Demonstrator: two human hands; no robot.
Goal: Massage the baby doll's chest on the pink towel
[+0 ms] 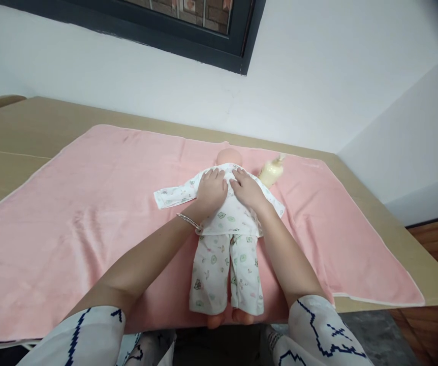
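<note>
The doll's top (238, 223) and trousers (211, 269) are showing white, scattered with small green and pinkish motifs. The blanket (120, 178) is showing plain pink with a white edging. The bottle (271, 173) is looking pale cream, the table (51, 127) is showing light tan, and the white sleeves (97, 330) are bearing jagged navy lines.

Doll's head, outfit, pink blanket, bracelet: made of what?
Doll's head: probably vinyl or plastic; smooth, even surface.
Outfit: matte printed fabric, perhaps cotton; soft creases.
Pink blanket: soft fabric, maybe fleece; faint sheen along folds.
Bracelet: likely polished metal; silvery glints.
</note>
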